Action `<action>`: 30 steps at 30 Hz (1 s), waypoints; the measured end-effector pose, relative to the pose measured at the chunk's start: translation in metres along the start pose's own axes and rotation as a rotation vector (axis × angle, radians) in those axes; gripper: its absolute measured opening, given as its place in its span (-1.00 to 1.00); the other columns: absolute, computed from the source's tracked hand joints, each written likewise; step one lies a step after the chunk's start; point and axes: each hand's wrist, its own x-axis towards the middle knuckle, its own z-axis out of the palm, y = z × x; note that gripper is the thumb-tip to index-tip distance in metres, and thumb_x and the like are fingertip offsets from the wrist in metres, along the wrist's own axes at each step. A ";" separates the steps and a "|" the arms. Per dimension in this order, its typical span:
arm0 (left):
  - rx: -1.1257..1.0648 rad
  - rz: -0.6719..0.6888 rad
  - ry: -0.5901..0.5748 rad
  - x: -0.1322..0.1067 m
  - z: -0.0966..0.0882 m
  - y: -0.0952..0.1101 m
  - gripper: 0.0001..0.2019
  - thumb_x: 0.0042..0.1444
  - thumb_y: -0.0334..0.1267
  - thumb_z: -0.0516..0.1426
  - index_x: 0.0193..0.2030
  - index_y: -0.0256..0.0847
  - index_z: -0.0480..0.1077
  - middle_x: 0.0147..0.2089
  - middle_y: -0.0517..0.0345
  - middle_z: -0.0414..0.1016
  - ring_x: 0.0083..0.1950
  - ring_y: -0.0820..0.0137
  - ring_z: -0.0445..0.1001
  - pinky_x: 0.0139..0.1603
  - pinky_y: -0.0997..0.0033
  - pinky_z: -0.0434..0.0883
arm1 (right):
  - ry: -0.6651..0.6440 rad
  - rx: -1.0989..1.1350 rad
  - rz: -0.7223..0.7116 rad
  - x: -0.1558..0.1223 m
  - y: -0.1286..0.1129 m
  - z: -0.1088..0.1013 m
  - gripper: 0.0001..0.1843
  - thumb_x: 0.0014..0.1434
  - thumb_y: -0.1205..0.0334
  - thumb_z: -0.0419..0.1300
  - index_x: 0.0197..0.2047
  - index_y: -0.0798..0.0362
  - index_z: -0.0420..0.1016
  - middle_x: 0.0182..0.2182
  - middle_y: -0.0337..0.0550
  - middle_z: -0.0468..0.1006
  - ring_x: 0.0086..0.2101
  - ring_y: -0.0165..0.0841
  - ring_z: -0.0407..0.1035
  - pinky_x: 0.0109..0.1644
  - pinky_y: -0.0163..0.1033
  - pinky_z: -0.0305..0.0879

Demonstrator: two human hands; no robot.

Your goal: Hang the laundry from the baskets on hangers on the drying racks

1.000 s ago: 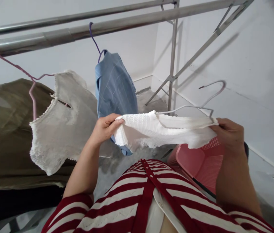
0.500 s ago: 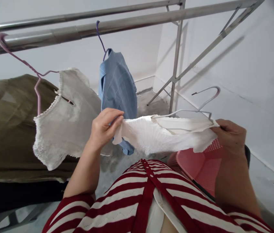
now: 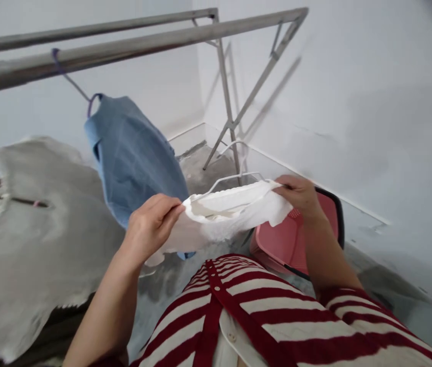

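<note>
My left hand [image 3: 150, 224] pinches one end of a small white knitted garment [image 3: 231, 211]. My right hand [image 3: 300, 192] grips its other end, so the cloth is stretched between both hands at chest height. A thin wire hanger [image 3: 234, 176] sits in the garment's opening, its hook rising behind it. Both hands are closed on the cloth. Just behind my left hand hangs a blue checked shirt [image 3: 135, 153].
A metal drying rack [image 3: 124, 48] crosses above, its legs [image 3: 231, 122] standing in the room's corner. A cream lace top [image 3: 35, 229] hangs at the left. A pink laundry basket [image 3: 300, 237] stands on the floor below my right hand. White walls close off the right side.
The view has swung right, so the hung clothes slid left. My hands came closer together, bunching the white garment, and the hanger's hook now points away behind the cloth.
</note>
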 end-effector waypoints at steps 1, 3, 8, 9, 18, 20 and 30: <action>0.030 0.029 0.045 0.000 0.002 -0.002 -0.88 0.17 -0.24 0.08 -0.25 -0.17 0.44 -0.32 0.14 0.49 -0.26 0.40 0.45 -0.22 0.45 0.35 | -0.021 0.009 -0.026 0.000 0.001 0.001 -0.85 -0.02 0.15 0.23 -0.44 0.05 0.53 -0.48 -0.24 0.53 -0.44 -0.39 0.39 -0.37 -0.30 0.29; 0.059 0.081 0.137 0.002 0.007 -0.003 -0.90 0.14 -0.25 0.11 -0.26 -0.16 0.44 -0.30 0.12 0.49 -0.24 0.37 0.46 -0.18 0.42 0.37 | -0.045 0.019 -0.068 0.001 0.001 0.004 -0.88 0.01 0.21 0.21 -0.44 0.07 0.52 -0.49 -0.23 0.53 -0.44 -0.40 0.39 -0.38 -0.33 0.27; 0.099 0.105 0.096 0.010 0.020 0.006 -0.78 0.16 -0.21 0.11 -0.08 -0.21 0.40 -0.19 0.05 0.50 -0.18 0.37 0.48 -0.17 0.44 0.39 | -0.071 -0.006 -0.144 0.005 -0.008 0.017 -0.92 0.04 0.30 0.18 -0.43 0.06 0.51 -0.47 -0.21 0.54 -0.43 -0.42 0.41 -0.32 -0.34 0.29; 0.103 0.104 0.079 0.011 0.022 0.008 -0.79 0.18 -0.22 0.09 -0.09 -0.22 0.40 -0.24 0.09 0.51 -0.23 0.40 0.48 -0.22 0.48 0.39 | -0.076 -0.014 -0.157 0.006 -0.010 0.018 -0.92 0.05 0.29 0.18 -0.42 0.05 0.51 -0.46 -0.21 0.54 -0.41 -0.41 0.41 -0.29 -0.32 0.30; 0.052 0.037 0.216 0.000 0.003 -0.006 -0.92 0.15 -0.35 0.11 -0.23 -0.23 0.41 -0.37 0.20 0.47 -0.37 0.52 0.44 -0.35 0.57 0.33 | -0.115 -0.070 0.197 0.000 0.039 -0.013 -0.73 0.03 0.05 0.21 -0.26 0.06 0.48 -0.38 -0.20 0.50 -0.35 -0.33 0.40 -0.27 -0.24 0.32; 0.001 0.037 0.188 -0.002 -0.003 -0.008 -0.93 0.14 -0.36 0.12 -0.23 -0.22 0.41 -0.38 0.23 0.46 -0.41 0.55 0.41 -0.38 0.58 0.32 | -0.025 -0.086 0.258 -0.002 0.047 -0.018 -0.73 0.07 0.03 0.16 -0.32 0.08 0.46 -0.44 -0.21 0.48 -0.40 -0.34 0.38 -0.31 -0.24 0.31; -0.087 0.067 0.142 0.006 0.015 0.018 -0.92 0.15 -0.37 0.11 -0.23 -0.25 0.43 -0.41 0.20 0.42 -0.39 0.53 0.39 -0.34 0.56 0.32 | -0.372 -0.230 -0.149 0.002 -0.027 -0.007 -0.72 0.13 0.16 0.12 -0.10 -0.01 0.49 -0.20 -0.12 0.57 -0.19 -0.30 0.44 -0.18 -0.26 0.35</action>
